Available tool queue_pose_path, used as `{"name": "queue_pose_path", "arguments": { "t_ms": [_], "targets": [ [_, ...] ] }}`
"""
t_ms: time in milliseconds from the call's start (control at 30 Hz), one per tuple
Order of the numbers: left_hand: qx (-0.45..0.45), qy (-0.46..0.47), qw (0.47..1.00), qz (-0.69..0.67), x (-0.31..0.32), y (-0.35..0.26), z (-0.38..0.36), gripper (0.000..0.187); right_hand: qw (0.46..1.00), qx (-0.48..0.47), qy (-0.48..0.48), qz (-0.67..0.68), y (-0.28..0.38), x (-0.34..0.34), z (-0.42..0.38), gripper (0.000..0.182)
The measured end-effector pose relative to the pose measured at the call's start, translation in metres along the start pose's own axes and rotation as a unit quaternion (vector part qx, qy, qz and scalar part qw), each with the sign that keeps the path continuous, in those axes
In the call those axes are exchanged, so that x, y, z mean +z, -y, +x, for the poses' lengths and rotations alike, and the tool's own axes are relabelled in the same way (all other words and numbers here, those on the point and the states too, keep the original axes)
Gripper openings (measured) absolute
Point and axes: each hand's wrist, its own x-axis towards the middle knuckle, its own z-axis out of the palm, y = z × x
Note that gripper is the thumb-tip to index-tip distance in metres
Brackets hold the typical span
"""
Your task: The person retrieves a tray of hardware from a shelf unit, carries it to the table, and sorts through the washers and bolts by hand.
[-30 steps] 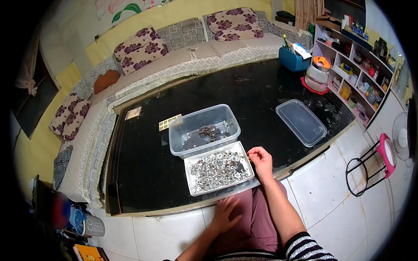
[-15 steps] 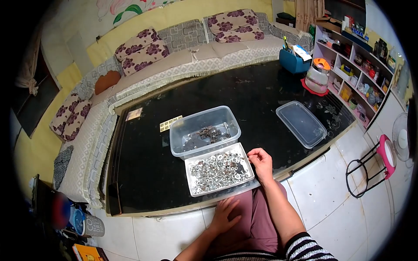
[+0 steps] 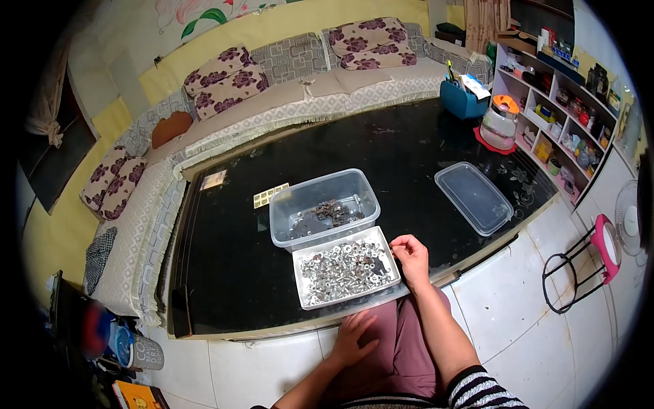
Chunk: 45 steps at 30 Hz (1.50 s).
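Right hand (image 3: 410,258) rests curled at right edge of shallow white rectangular tray of silver nuts and washers (image 3: 345,270) near desk (image 3: 225,245) edge; whether fingers pinch anything, can't tell. Left hand (image 3: 353,337) open on lap, farther.

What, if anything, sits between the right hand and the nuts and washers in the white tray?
Nothing visible. The right hand rests at the right edge of the white tray, and the nuts and washers lie open beside its fingers. The clear tub stands behind the tray, out of the way.
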Motion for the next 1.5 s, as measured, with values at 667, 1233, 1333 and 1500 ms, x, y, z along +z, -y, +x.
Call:
{"name": "queue_pose_path", "arguments": {
  "t_ms": [667, 1233, 1333, 1500],
  "targets": [
    [-0.182, 0.07, 0.975, -0.111, -0.05, -0.011, -0.068, 0.049, 0.998, -0.024, -0.006, -0.059, -0.001, -0.002, -0.001, 0.006],
    [-0.468, -0.329, 0.762, 0.304, -0.303, 0.118, -0.139, 0.073, 0.995, -0.014, -0.004, -0.095, -0.004, -0.008, 0.001, 0.003],
    [-0.497, -0.306, 0.755, 0.298, -0.305, 0.13, -0.137, 0.078, 0.995, -0.017, -0.008, -0.099, -0.006, -0.01, 0.001, 0.003],
    [-0.55, -0.287, 0.73, 0.286, -0.308, 0.138, -0.131, 0.08, 0.994, -0.022, -0.019, -0.107, -0.008, -0.009, 0.002, 0.004]
  ]
}}
